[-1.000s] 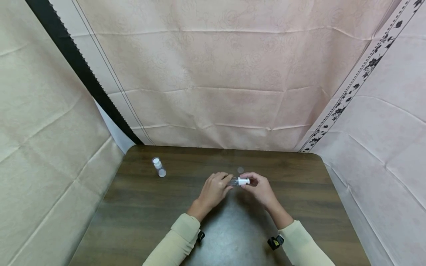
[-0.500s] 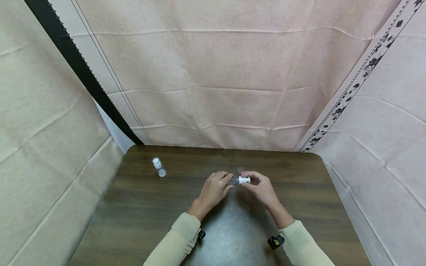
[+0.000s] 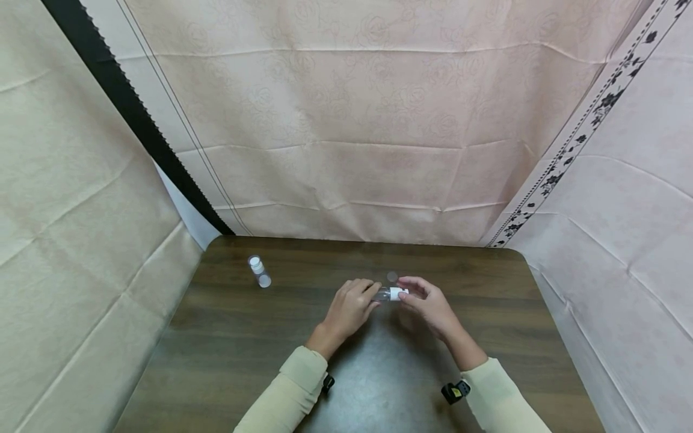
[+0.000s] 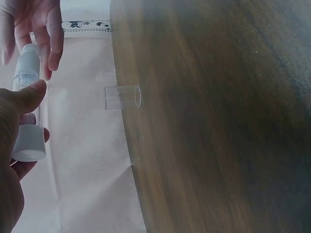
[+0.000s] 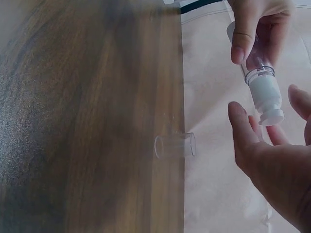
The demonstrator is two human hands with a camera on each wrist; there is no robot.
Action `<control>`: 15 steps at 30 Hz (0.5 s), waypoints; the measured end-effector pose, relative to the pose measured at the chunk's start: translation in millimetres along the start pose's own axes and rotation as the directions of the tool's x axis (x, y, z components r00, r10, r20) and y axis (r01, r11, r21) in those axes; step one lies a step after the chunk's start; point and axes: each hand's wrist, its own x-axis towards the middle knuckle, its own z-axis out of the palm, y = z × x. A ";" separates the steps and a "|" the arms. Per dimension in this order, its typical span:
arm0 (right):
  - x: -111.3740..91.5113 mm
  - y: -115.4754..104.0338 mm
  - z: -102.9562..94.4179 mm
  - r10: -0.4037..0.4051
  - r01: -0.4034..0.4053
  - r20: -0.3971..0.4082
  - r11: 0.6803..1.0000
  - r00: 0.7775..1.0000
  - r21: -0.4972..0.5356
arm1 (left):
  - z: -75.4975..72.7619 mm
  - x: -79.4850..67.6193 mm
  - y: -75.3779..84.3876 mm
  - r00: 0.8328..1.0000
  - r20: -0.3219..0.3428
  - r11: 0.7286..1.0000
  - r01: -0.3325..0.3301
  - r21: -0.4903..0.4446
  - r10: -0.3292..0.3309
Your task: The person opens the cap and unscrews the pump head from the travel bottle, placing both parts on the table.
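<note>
My left hand (image 3: 349, 310) grips a small clear pump bottle (image 3: 383, 294) by its body, thumb on one side and fingers on the other. The bottle has a white pump top (image 5: 265, 92) and a white base (image 4: 29, 143). It lies roughly level above the table, its top pointing right. Around the pump top, my right hand (image 3: 430, 307) has its fingers and thumb spread. In the right wrist view a gap shows between the thumb and the pump. Just beyond the hands, a clear cylindrical cap (image 4: 123, 97) rests on the table.
A second small bottle (image 3: 259, 272) with white ends is at the back left of the wooden table (image 3: 216, 349). Pale patterned cloth (image 3: 346, 120) hangs behind the table's far edge and along both sides.
My right hand has loosened from the pump top and shifted slightly right, its fingers spreading. The left hand keeps its grip on the bottle and has barely moved.
</note>
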 end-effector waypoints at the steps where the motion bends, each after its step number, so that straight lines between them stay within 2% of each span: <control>1: 0.3 0.0 0.0 0.019 -0.019 0.007 1.000 1.000 0.001 | -0.3 0.2 0.3 1.000 0.004 1.000 -0.004 0.004 0.004; 7: 2.4 0.1 2.7 0.116 -0.118 0.026 0.991 0.993 0.062 | 2.1 0.6 0.4 0.999 -0.012 0.999 -0.029 0.037 0.030; 15: 3.8 -2.5 5.6 0.165 -0.170 0.059 0.979 0.985 0.112 | 3.8 -0.4 0.5 0.998 -0.034 0.997 -0.048 0.067 0.050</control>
